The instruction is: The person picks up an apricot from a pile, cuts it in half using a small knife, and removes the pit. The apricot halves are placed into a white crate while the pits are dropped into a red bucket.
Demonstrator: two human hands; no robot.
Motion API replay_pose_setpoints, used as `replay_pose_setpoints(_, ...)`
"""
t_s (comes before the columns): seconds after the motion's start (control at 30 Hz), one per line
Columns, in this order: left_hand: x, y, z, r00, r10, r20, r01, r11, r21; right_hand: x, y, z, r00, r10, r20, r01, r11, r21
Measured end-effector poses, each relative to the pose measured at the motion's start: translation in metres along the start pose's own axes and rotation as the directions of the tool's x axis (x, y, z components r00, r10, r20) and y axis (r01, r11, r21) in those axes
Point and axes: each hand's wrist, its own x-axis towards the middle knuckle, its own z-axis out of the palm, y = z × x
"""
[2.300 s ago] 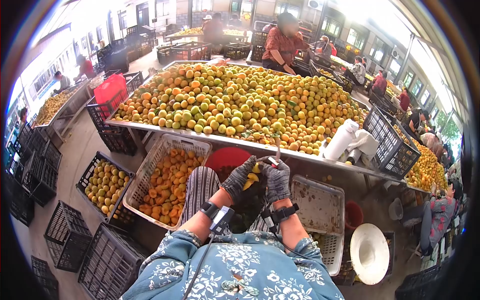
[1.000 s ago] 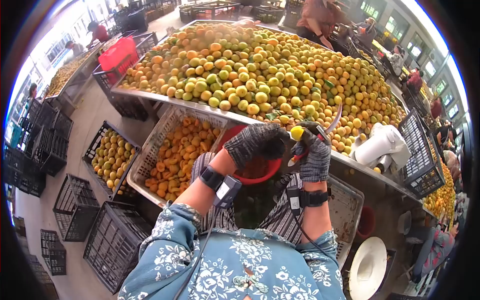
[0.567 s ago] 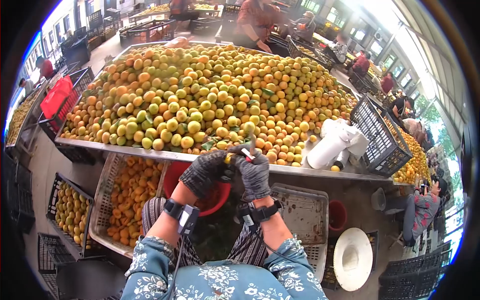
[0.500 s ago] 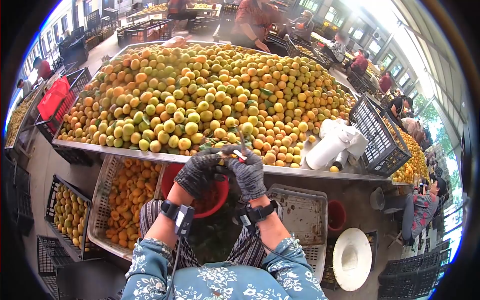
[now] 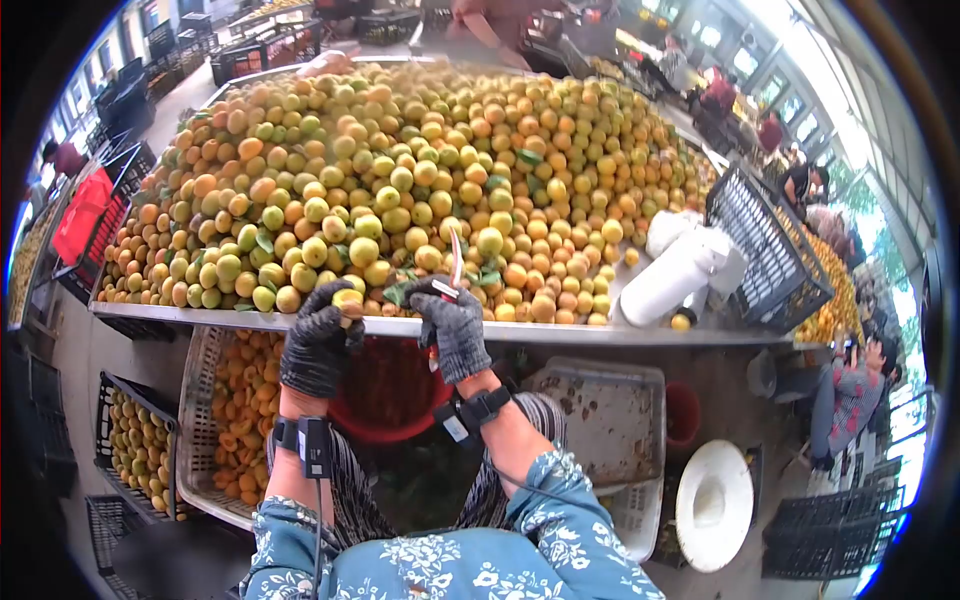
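My left hand [image 5: 318,345], in a dark knit glove, is closed round a yellow apricot [image 5: 349,301] at the table's front edge. A short distance to the right, my gloved right hand [image 5: 455,330] grips a small knife [image 5: 457,262], its curved blade pointing up and away from me. Beyond both hands, a large heap of apricots [image 5: 400,180] in yellow, orange and green covers the metal-rimmed table [image 5: 560,334]. Below my hands, between my knees, stands a red basin [image 5: 385,432].
A pale crate [image 5: 196,440] of halved apricots stands at my left, with a black crate [image 5: 110,455] of whole ones beyond it. To the right are a stained grey tray [image 5: 610,455], a white hat [image 5: 714,507] and a white roll [image 5: 665,285]. Across the table is a person [image 5: 490,25].
My hands have come apart from where they met at the table edge: the left went left with the apricot, the right slightly left with the knife. The view has tilted downward.
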Motion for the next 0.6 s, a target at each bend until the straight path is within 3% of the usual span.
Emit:
replay_pose_setpoints(0.17, -0.004, -0.005, -0.006, 0.997, 0.055, 0.055, -0.062, 0.988, 0.141, -0.007, 0.008, 0.005, 0.978, 0.146, 0.149, -0.154, 0.987, 0.043)
replay_pose_setpoints(0.23, -0.006, -0.003, -0.004, 0.964, -0.025, 0.265, 0.001, 0.996, 0.09, -0.008, 0.016, 0.012, 0.957, 0.216, 0.194, -0.23, 0.972, 0.05)
replay_pose_setpoints(0.27, -0.01, -0.008, 0.002, 0.989, -0.016, 0.145, -0.001, 0.994, 0.112, -0.006, 0.024, 0.016, 0.968, 0.146, 0.203, -0.147, 0.989, -0.009)
replay_pose_setpoints(0.33, -0.015, -0.012, 0.016, 0.991, -0.023, 0.13, -0.003, 0.981, 0.194, 0.009, 0.042, 0.023, 0.976, 0.072, 0.204, -0.061, 0.996, -0.058)
replay_pose_setpoints(0.37, -0.016, -0.015, 0.021, 0.994, 0.0, 0.113, -0.03, 0.965, 0.261, 0.02, 0.06, 0.023, 0.95, -0.169, 0.264, 0.25, 0.916, -0.314)
replay_pose_setpoints(0.4, -0.016, -0.022, 0.027, 0.994, 0.053, 0.096, -0.083, 0.932, 0.352, 0.028, 0.071, 0.023, 0.851, -0.362, 0.38, 0.52, 0.679, -0.519)
replay_pose_setpoints(0.43, -0.015, -0.028, 0.032, 0.991, 0.106, 0.078, -0.129, 0.888, 0.442, 0.031, 0.073, 0.025, 0.856, -0.365, 0.367, 0.514, 0.681, -0.521)
replay_pose_setpoints(0.47, -0.014, -0.033, 0.035, 0.959, 0.205, 0.194, -0.283, 0.691, 0.665, 0.033, 0.076, 0.023, 0.773, -0.517, 0.368, 0.634, 0.617, -0.467)
replay_pose_setpoints(0.5, -0.016, -0.034, 0.041, 0.973, 0.141, 0.183, -0.223, 0.776, 0.59, 0.032, 0.075, 0.022, 0.668, -0.653, 0.358, 0.739, 0.524, -0.423)
replay_pose_setpoints(0.57, -0.018, -0.037, 0.052, 0.988, 0.01, 0.156, -0.076, 0.903, 0.423, 0.026, 0.075, 0.017, 0.801, -0.503, 0.325, 0.597, 0.707, -0.379)
replay_pose_setpoints(0.6, -0.023, -0.044, 0.062, 0.989, 0.021, 0.15, -0.091, 0.871, 0.483, 0.022, 0.072, 0.015, 0.874, -0.381, 0.303, 0.474, 0.806, -0.354)
